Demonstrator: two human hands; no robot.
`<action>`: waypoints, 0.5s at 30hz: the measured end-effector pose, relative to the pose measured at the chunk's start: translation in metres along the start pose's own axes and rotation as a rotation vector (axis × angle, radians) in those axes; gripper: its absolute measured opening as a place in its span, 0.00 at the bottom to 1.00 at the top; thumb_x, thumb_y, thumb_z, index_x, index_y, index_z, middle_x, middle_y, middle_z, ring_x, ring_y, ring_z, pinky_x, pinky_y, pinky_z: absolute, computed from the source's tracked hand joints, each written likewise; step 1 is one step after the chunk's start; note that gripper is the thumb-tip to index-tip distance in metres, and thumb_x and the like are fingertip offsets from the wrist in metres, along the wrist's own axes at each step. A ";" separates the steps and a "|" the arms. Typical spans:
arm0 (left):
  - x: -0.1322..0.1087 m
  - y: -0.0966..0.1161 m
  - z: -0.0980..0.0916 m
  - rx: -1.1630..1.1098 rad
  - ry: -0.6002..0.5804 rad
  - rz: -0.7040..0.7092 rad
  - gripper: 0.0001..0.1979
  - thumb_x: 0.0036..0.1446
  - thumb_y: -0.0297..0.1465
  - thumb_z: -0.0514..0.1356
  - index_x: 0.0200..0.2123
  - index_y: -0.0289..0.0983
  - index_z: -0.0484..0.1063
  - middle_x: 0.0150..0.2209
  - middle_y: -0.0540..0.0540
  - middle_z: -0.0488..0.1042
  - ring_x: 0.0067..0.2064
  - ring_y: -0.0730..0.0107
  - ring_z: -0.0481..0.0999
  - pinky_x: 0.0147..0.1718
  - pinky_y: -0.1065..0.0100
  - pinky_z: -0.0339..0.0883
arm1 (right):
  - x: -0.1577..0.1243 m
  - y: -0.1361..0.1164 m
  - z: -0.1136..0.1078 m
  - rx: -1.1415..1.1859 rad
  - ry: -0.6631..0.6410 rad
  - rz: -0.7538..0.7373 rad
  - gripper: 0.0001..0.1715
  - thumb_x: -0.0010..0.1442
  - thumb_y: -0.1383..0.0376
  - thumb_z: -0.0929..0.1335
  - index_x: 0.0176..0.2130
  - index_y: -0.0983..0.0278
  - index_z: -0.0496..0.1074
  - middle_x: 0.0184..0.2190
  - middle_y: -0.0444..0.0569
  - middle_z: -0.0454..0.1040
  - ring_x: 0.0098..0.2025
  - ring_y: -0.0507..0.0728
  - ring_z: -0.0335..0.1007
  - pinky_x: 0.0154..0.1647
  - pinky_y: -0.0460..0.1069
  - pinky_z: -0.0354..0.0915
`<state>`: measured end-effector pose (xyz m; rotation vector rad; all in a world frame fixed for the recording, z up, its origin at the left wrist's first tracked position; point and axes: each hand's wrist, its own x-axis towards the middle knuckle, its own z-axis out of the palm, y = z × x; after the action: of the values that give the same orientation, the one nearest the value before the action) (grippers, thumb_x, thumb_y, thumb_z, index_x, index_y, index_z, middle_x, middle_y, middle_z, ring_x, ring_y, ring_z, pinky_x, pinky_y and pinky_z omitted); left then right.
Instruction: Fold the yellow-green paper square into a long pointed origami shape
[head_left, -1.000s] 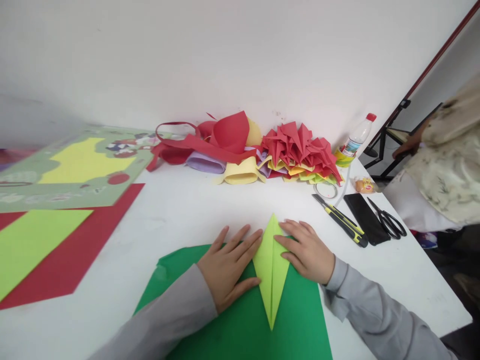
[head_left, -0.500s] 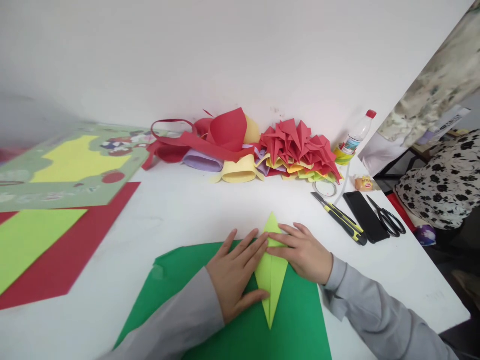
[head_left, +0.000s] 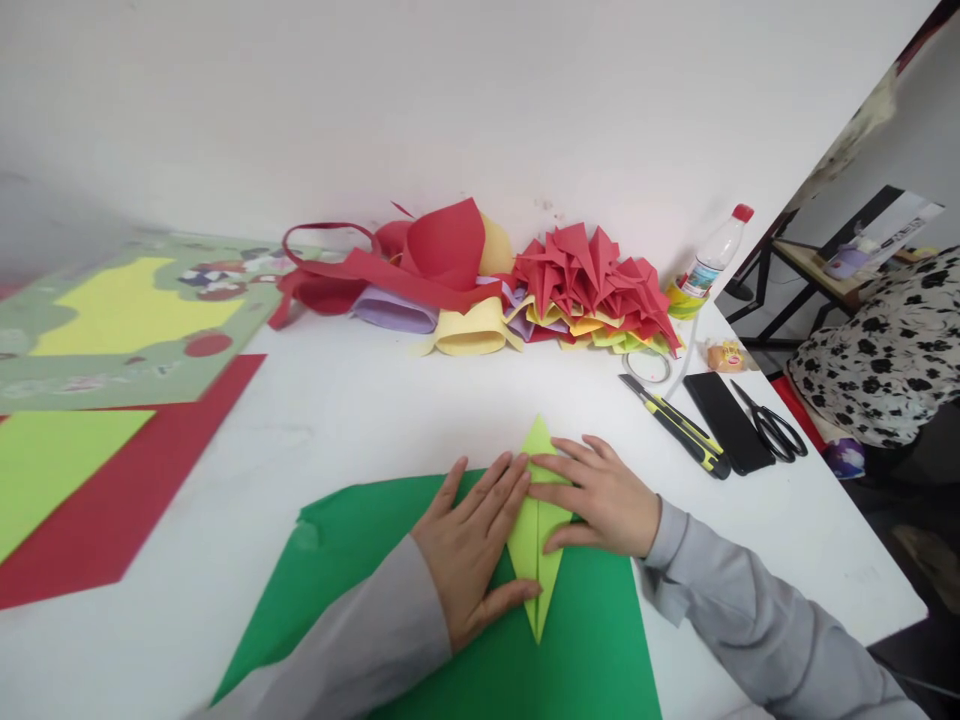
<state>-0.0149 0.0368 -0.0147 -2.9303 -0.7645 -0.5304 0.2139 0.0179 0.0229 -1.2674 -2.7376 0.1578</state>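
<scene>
A yellow-green paper (head_left: 538, 590), folded into a long diamond with a crease down its middle, lies on a large green sheet (head_left: 345, 540). My left hand (head_left: 476, 550) rests flat with fingers spread, its fingertips and thumb on the diamond's left half. From the right, my right hand (head_left: 600, 495) touches the diamond's upper right part, fingers apart and thumb on the paper. Neither hand is closed round anything.
Behind are cut and rolled papers (head_left: 450, 260) and red folded spikes (head_left: 581, 270). On the right lie a bottle (head_left: 705, 265), tape roll (head_left: 646, 367), cutter (head_left: 679, 430), black phone-like object (head_left: 727, 422) and scissors (head_left: 772, 425). Red paper (head_left: 180, 470) lies left. A person's patterned clothing (head_left: 885, 350) shows.
My right thumb has come out from the other fingers and down onto the diamond's right half. My left hand stays in place on the paper. The view has shifted slightly.
</scene>
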 end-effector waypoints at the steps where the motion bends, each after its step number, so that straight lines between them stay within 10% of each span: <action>1: 0.000 -0.001 0.000 -0.009 -0.007 0.013 0.47 0.57 0.59 0.43 0.65 0.25 0.48 0.64 0.29 0.55 0.67 0.46 0.49 0.63 0.43 0.28 | 0.000 0.000 0.000 0.009 0.003 0.002 0.36 0.59 0.41 0.61 0.59 0.57 0.62 0.63 0.52 0.59 0.66 0.64 0.45 0.62 0.65 0.45; 15: 0.003 0.003 -0.001 -0.025 -0.043 -0.029 0.51 0.53 0.63 0.42 0.63 0.25 0.53 0.64 0.28 0.56 0.66 0.45 0.52 0.62 0.43 0.27 | -0.001 -0.007 -0.005 0.039 -0.010 0.043 0.33 0.62 0.46 0.62 0.60 0.59 0.61 0.63 0.55 0.58 0.66 0.66 0.44 0.62 0.67 0.44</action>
<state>-0.0120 0.0354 -0.0125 -2.9669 -0.8118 -0.4845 0.2097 0.0131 0.0284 -1.3190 -2.7033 0.2212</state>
